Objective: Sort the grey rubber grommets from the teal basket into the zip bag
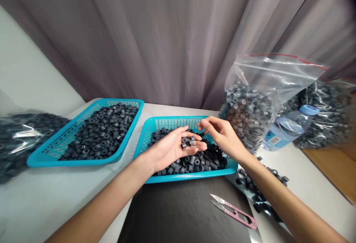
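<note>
Left fingers [198, 145]: spread and lightly curled, palm up. The left hand [174, 146] cups a few rings [188, 141], which lie loose in it rather than clamped.
Right fingers [205, 123]: tips drawn together at 1 o'clock of the cupped palm, just above it. I cannot tell whether they pinch a ring or are bare.
Right hand [222, 133]: hovers over the far right corner of the near basket [191, 177].
Rings: small dark grey cylinders with a hole through the middle, matte and all much alike.
Near basket: teal and slotted, under both hands, with a low heap of rings.
Second basket [41, 159]: at 10 o'clock, fuller, with no hand on it.
How far: only a handful is in the palm, while both baskets and the bags hold plenty. By my judgement, most of the stock is yet to pass through the hands.
Bags: a clear bag [250, 113] packed with rings at 2 o'clock, another [328, 117] at 3 o'clock, a third [16, 139] at 9 o'clock.
Loose rings [258, 191]: scattered on the tabletop [55, 194] under the right forearm.
Snips [233, 209]: pink-handled, at 5 o'clock on a dark mat [178, 213].
Bottle [289, 128]: lying between the two right-hand bags.
</note>
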`<state>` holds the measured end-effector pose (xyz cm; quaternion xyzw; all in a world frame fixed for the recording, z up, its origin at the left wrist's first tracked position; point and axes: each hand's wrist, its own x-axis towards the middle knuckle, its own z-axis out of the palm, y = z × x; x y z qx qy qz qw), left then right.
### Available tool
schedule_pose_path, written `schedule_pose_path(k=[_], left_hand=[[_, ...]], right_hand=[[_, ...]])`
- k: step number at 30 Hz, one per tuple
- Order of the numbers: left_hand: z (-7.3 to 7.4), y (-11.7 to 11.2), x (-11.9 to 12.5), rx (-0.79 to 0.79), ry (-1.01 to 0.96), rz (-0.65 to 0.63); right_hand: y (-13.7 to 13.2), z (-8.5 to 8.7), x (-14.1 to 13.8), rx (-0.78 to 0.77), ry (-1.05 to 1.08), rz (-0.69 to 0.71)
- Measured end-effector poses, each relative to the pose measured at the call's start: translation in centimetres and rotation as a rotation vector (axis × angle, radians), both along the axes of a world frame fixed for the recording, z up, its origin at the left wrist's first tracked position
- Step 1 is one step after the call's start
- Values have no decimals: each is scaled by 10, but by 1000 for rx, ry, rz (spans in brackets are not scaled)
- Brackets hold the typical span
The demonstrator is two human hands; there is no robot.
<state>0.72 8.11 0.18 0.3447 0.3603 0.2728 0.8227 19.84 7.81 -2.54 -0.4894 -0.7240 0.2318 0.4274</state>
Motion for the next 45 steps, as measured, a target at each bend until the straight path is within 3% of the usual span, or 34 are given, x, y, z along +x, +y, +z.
schedule_pose_path(k=[3,7,13,18,34,41,45], left_hand=[[2,1,-2,-10,-32,-22],[3,3,-4,1,-73,-27],[2,3,-3,-70,-128,8],[7,-5,2,-36,-117,9],[11,-17,9,0,-159,-40],[19,-21,9,83,-43,-3],[24,-22,8,133,-39,-53]], right_hand=[[-1,-9,1,-38,-264,-68],[-6,-18,-1,-81,-452,-87],[-10,-16,-4,-111,-627,-53],[-13,-20,-6,-131,-748,4],[-17,-19,-14,-219,-881,-33],[-21,-9,-16,-208,-865,-8],[-20,-5,-18,-190,-854,-36]])
